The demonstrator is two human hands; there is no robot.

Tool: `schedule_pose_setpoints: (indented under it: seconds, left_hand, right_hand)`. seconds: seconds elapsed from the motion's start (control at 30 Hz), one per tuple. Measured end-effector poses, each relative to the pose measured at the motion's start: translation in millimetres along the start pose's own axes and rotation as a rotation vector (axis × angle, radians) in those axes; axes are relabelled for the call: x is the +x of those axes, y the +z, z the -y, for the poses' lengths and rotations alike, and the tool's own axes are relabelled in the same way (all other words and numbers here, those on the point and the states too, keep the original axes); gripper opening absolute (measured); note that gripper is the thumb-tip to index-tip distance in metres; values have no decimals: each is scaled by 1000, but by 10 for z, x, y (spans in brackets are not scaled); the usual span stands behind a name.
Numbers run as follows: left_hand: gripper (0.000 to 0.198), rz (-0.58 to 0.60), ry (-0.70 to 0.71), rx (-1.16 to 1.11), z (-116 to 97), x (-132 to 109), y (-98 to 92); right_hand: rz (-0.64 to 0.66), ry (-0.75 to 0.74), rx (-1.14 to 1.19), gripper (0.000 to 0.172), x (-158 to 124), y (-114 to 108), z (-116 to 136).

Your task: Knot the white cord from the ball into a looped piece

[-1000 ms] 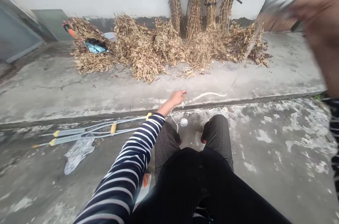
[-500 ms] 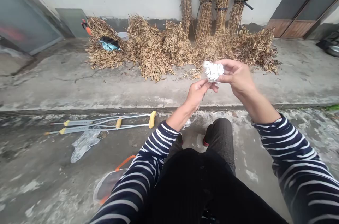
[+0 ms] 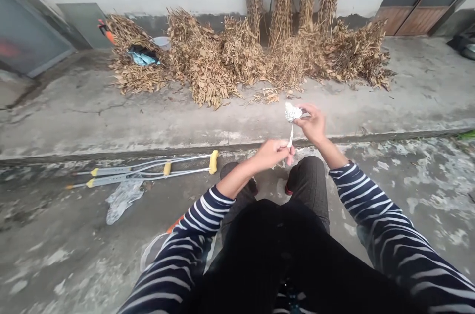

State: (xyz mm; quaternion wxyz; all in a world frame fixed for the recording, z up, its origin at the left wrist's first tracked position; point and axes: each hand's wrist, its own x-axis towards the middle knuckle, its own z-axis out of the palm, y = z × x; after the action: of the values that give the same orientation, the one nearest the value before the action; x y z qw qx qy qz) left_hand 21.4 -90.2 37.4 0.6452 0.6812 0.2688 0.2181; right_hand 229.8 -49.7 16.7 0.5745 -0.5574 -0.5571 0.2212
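Note:
In the head view, a small wound bundle of white cord or strip [image 3: 292, 112] is held up in front of me, over the step. My right hand [image 3: 312, 124] grips it from the right side between thumb and fingers. From its underside a short white strand [image 3: 291, 134] runs down to my left hand [image 3: 273, 152]. Thumb and fingers of that hand pinch the strand's lower part, below and slightly left of the bundle. Whether it is cloth strip or string, I cannot make out.
Dried plant stalks [image 3: 208, 61] lie heaped along the wall, with tied bundles [image 3: 284, 7] upright behind them. A pair of crutches [image 3: 148, 169] and a clear plastic bag [image 3: 124, 202] lie on the lower ground at left. A concrete step edge [image 3: 237, 146] crosses ahead.
My left hand has moved down, away from the bundle, and a length of strand now stretches between the hands. My right hand, still gripping the bundle, has shifted slightly left and down.

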Motion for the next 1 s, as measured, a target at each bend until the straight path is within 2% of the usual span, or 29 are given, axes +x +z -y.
schedule_pose_setpoints:
  seconds: [0.1,0.17,0.27,0.37,0.5,0.63,0.73,0.83,0.93,1.0]
  left_hand:
    - [21,-53,0,88,-257,46,-248]
    - [23,-101,9,129,-339,142,-450]
    - [27,-220,16,231,-296,338,-709]
    - [35,-297,17,352,-169,510,-826]
    - [37,-247,21,329,-12,636,-765]
    - [34,-247,-21,161,270,669,-597]
    - [37,-188,-82,71,622,594,-454]
    - [38,-133,-157,80,961,441,-343]
    - [22,-293,-155,110,1124,322,-297]
    - [17,-405,-85,63,1100,315,-273]
  right_hand:
    - [85,11,-32,40,-266,103,-122]
    - [143,69,8,43,-416,142,-124]
    - [245,158,86,45,-547,150,-42]
    - [350,248,206,47,-589,121,76]
    - [446,415,456,53,-627,71,211]
    - [466,463,624,70,-707,22,290]
    - [368,453,575,79,-729,-49,274]
    - [225,416,478,68,-689,-172,212]
    - [131,361,386,59,-638,-284,189]
    - [121,346,359,57,-628,-300,210]
